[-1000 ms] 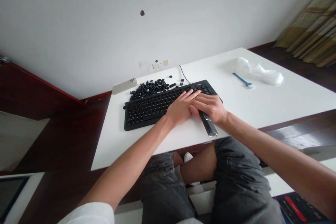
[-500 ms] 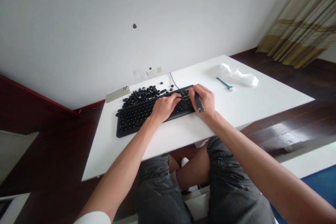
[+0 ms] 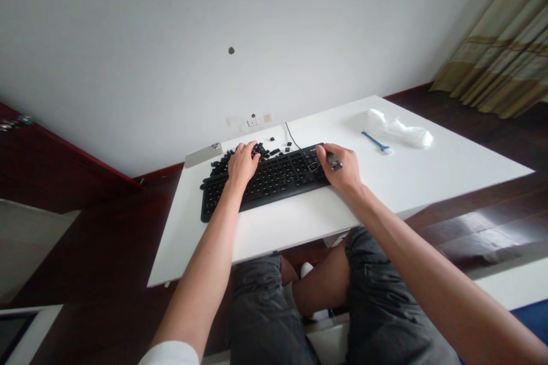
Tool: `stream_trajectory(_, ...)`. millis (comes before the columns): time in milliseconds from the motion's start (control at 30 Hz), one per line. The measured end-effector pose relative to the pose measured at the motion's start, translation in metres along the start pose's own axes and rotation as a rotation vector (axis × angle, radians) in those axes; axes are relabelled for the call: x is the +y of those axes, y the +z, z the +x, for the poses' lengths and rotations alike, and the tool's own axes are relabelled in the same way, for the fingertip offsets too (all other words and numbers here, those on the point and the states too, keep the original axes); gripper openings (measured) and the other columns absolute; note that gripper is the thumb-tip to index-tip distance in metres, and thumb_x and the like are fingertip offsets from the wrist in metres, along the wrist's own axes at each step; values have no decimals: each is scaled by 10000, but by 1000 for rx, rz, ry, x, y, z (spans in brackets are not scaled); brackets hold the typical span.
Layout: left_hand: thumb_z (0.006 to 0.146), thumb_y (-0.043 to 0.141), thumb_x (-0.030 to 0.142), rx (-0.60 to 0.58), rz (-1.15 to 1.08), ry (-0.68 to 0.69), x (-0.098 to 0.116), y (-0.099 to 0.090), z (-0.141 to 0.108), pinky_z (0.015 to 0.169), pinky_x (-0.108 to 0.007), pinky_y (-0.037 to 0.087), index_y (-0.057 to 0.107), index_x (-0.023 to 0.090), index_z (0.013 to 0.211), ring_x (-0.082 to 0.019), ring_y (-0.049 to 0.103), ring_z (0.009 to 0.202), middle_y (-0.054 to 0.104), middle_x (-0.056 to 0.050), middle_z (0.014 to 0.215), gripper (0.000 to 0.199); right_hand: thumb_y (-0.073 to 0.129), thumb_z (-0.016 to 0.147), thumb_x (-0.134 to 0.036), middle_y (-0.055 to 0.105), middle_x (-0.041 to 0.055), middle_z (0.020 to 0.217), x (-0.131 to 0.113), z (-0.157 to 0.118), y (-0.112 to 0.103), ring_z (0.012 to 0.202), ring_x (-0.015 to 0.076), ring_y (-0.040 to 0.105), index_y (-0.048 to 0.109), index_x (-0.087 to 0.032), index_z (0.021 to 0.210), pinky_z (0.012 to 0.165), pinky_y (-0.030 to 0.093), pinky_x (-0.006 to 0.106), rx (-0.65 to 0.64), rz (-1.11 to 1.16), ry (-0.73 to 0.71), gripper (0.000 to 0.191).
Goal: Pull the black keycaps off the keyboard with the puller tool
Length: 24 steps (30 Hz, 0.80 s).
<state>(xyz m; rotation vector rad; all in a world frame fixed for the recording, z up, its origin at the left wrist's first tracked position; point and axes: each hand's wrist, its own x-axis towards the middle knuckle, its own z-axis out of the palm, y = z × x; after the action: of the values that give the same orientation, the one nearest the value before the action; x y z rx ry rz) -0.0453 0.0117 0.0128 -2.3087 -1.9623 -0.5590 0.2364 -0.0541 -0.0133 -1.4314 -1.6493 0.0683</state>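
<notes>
A black keyboard (image 3: 282,178) lies at a slant on the white table, most of its keys stripped of their caps. My left hand (image 3: 242,165) is over a heap of loose black keycaps (image 3: 219,168) behind the keyboard's left half. Its thumb stands apart from the fingers, and the fingertips reach into the heap; I make out no keycap held. My right hand (image 3: 342,165) is wrapped round the dark handle of a wire keycap puller (image 3: 334,161) at the keyboard's right end. The puller's thin wire loops reach over the number keys.
Several stray keycaps (image 3: 274,152) lie behind the keyboard near its cable (image 3: 292,136). A phone (image 3: 203,155) rests at the table's back left. To the right are a blue brush (image 3: 377,141) with white bristles and a crumpled white plastic bag (image 3: 400,130). The wall borders the table's back.
My left hand has gone from the keyboard's right part, beside the puller, leftward to the keycap heap. My right hand stays at the right end with the puller. The view has shifted slightly.
</notes>
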Motion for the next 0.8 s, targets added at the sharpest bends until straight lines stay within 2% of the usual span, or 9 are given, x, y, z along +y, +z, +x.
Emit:
stream_trajectory(100, 1020, 649, 308, 18, -124, 74, 15, -3, -5, 831, -315, 511, 724, 244, 1337, -230, 705, 956, 754, -71, 1049, 332, 476, 1074, -472, 577, 18, 689, -2, 0, -1, 619, 156, 443, 461, -230, 707, 640, 312, 330, -17, 31, -28, 440)
stream_trajectory(167, 1011, 681, 390, -102, -250, 206, 31, -3, -12, 730, -294, 466, 798, 245, 1145, -191, 669, 775, 726, -22, 821, 230, 479, 1077, -488, 571, 17, 688, -3, 0, -1, 622, 157, 453, 448, -232, 708, 641, 322, 325, -41, 52, -48, 450)
stream_trajectory(233, 968, 739, 457, -260, -359, 361, 48, -3, -21, 666, -281, 421, 825, 248, 985, -161, 633, 688, 705, 0, 748, 226, 486, 1077, -492, 570, 19, 698, -4, 0, 0, 630, 159, 461, 444, -233, 711, 642, 329, 320, -62, 48, -61, 450)
stream_trajectory(300, 918, 795, 487, -334, -402, 440, 62, -4, -30, 641, -272, 401, 824, 254, 964, -150, 631, 673, 707, 12, 738, 239, 487, 1076, -485, 577, 26, 716, -4, 0, 3, 645, 165, 469, 450, -233, 716, 640, 327, 317, -71, 20, -72, 442)
stream_trajectory(433, 855, 858, 488, -348, -343, 499, 74, -6, -40, 656, -265, 431, 821, 273, 991, -162, 679, 711, 745, 19, 778, 257, 462, 1084, -466, 571, 28, 729, -3, -2, 5, 657, 171, 471, 453, -234, 725, 619, 289, 318, -99, -46, -95, 427)
stream_trajectory(633, 906, 804, 399, -335, -241, 458, 80, -13, -43, 764, -299, 530, 828, 278, 964, -224, 758, 854, 800, -12, 857, 136, 469, 1075, -437, 588, 40, 756, -11, -3, 5, 662, 175, 455, 476, -229, 721, 607, 263, 320, -156, -125, -131, 411)
stream_trajectory(800, 912, 762, 362, -329, -200, 444, 86, -17, -47, 773, -332, 551, 822, 266, 935, -251, 764, 843, 798, -35, 858, 115, 478, 1070, -406, 575, 41, 760, -14, -4, 6, 692, 184, 470, 475, -231, 729, 611, 268, 318, -205, -145, -189, 383)
